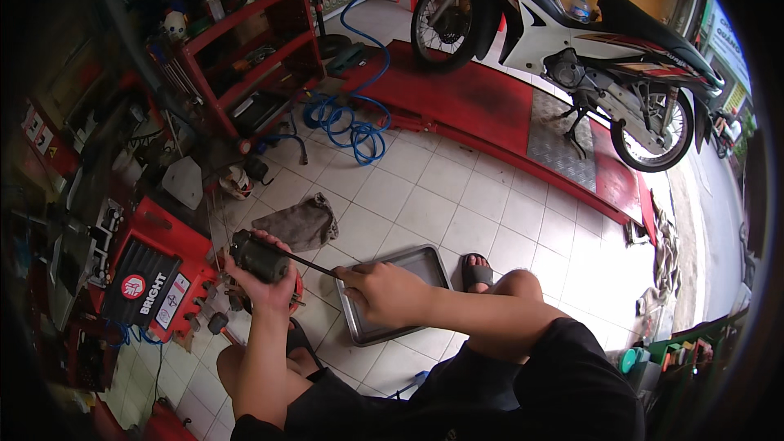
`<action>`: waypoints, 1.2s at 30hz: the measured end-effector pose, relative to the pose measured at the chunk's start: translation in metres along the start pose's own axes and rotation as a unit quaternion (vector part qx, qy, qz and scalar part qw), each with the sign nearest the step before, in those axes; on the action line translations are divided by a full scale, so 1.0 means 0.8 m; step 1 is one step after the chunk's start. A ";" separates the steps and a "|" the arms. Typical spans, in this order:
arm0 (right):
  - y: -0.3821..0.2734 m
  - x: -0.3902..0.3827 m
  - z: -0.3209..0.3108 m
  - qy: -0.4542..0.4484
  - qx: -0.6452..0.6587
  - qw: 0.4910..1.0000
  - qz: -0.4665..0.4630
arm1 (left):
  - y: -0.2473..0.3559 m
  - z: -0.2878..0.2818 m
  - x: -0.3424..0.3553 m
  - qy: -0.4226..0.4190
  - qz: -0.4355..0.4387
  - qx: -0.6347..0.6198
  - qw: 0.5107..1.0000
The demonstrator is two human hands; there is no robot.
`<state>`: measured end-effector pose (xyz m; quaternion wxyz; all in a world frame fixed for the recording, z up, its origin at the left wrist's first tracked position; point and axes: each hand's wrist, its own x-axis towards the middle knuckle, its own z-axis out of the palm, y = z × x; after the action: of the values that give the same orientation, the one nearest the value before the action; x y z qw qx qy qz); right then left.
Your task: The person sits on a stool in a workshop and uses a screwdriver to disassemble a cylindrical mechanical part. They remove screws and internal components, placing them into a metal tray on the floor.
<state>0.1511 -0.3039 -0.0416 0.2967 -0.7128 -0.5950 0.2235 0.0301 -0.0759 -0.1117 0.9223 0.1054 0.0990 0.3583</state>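
The black short sleeve [588,367] of the right arm is lying nearest the camera, just behind and to the right of the two grips. The left hand [268,287] is holding a dark metal cylinder [263,260], its palm supporting the part from below and its fingers wrapping around the far side, so this grip is closing only as far as the cylinder's girth allows. The right hand [380,292] is gripping the near end of a thin black rod [309,264], fingers folded tightly around it; the rod is pointing left toward the cylinder, but I cannot tell whether its tip is touching. Below the right grip, a shallow metal tray [443,268] is lying on the white tiled floor [392,192]. Just beyond the left grip, a crumpled grey-brown rag [298,224] is resting on the tiles. To the left of that grip, a red machine [167,265] with a black ribbed panel is standing. Farther beyond both grips, a coiled blue hose [353,129] is lying beside a red motorcycle lift [457,106], and a white-and-black motorcycle [543,57] is standing on it.
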 end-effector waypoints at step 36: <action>-0.017 0.017 -0.020 -0.070 0.250 0.962 0.079 | 0.011 0.020 -0.009 -0.104 -0.027 -0.022 0.994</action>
<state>0.1545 -0.2915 -0.0204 0.4045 -0.6429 -0.4815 0.4372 0.0232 -0.0766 -0.0933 0.9389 0.1195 -0.0026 0.3226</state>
